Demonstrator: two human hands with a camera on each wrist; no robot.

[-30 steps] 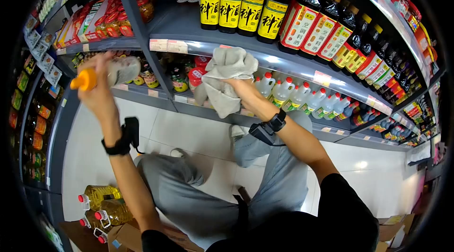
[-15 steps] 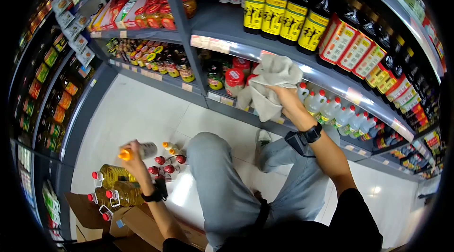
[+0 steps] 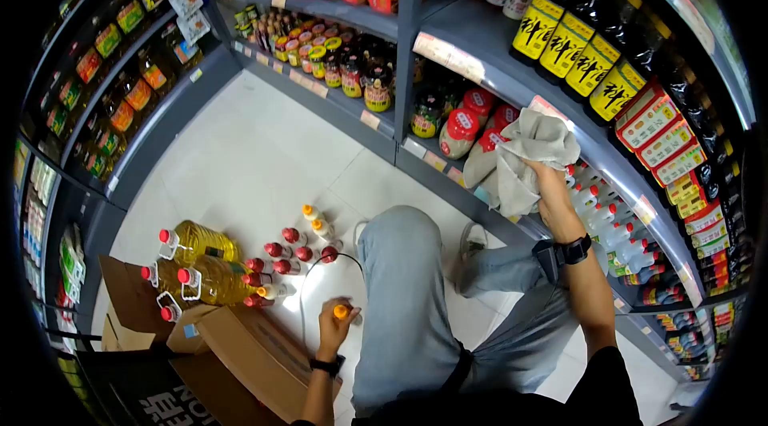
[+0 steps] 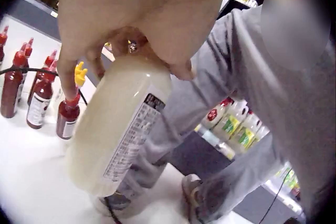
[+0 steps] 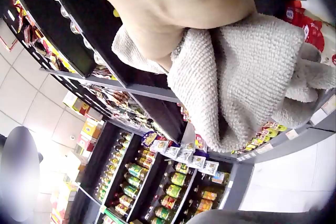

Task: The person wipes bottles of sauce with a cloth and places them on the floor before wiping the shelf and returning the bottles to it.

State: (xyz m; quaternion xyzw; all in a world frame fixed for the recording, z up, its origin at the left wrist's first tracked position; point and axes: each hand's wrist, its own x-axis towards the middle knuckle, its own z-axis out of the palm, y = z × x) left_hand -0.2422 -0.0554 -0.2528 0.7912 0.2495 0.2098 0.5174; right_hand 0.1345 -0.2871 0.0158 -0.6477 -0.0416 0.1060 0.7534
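Observation:
My left hand (image 3: 332,332) is low beside my left knee, gripping a squeeze bottle by its upper end; its orange cap (image 3: 342,312) points up in the head view. In the left wrist view the bottle (image 4: 118,124) is tilted, cream-coloured, with a dark-headed printed label. On the floor close by stand several red-capped sauce bottles (image 4: 41,100) and a few orange-capped ones (image 3: 322,228). My right hand (image 3: 550,186) grips a bunched light grey cloth (image 5: 252,71) at the shelf's front edge, the fingers partly hidden in its folds.
A shelf (image 3: 480,66) of dark cooking-wine bottles (image 3: 570,46) runs along the right, with red-lidded jars (image 3: 460,132) below. Large oil jugs (image 3: 220,278) and an opened cardboard box (image 3: 248,346) stand at left on the floor. A black cable (image 3: 302,306) loops near my left hand.
My left hand has carried the bottle from up near the shelf down to beside my left knee. The head view has swung left. The right hand still holds the cloth by the shelf edge.

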